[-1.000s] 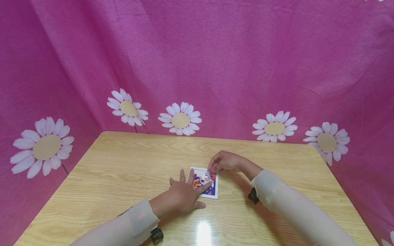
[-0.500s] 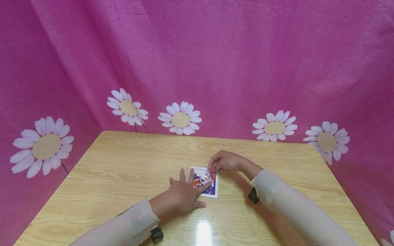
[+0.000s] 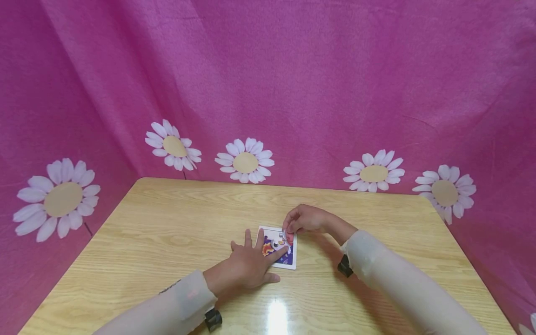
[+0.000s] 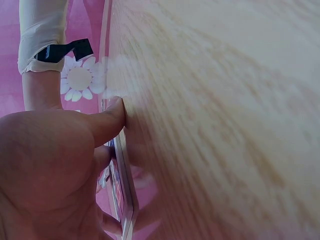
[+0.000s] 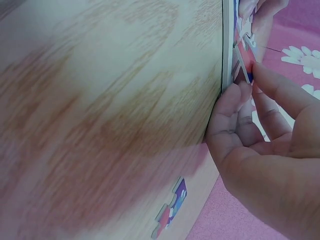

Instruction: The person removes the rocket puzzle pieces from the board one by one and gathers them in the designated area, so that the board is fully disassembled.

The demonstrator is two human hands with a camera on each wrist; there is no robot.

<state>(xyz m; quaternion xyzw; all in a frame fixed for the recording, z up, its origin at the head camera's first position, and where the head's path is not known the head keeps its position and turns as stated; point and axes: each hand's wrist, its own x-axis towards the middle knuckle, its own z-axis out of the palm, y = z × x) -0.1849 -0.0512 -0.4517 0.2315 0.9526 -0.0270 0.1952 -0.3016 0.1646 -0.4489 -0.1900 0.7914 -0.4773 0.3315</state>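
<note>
Magenta cloth fills the upper part of the head view, with a large daisy at far left and more in a row above the wood-grained table. At lower left, a pale sleeve with a black wrist mount leads to the left hand, just below and left of the frame's middle. Its fingers are straight and spread wide, grasping nothing; one lies across the puzzle board from the lower left, another touches the board's left side, and the thumb rests on the table beside the lower edge. The white-rimmed board lies flat, a little right of centre in the lower half.

At its upper right corner is the red puzzle piece, just below and at the tips of the right hand. That hand reaches in from the right and is the nearer of the two; its fingers are bent, the gap to the thumb nearly closed, pinching the piece's edge. In the right wrist view the piece stands tilted against the board, its visible long edge slanting from upper left to lower right; whether any edge is seated cannot be told. Low in that same view, a loose puzzle piece lies on the table, well apart from the fingers. The other sleeve runs off at lower right.
</note>
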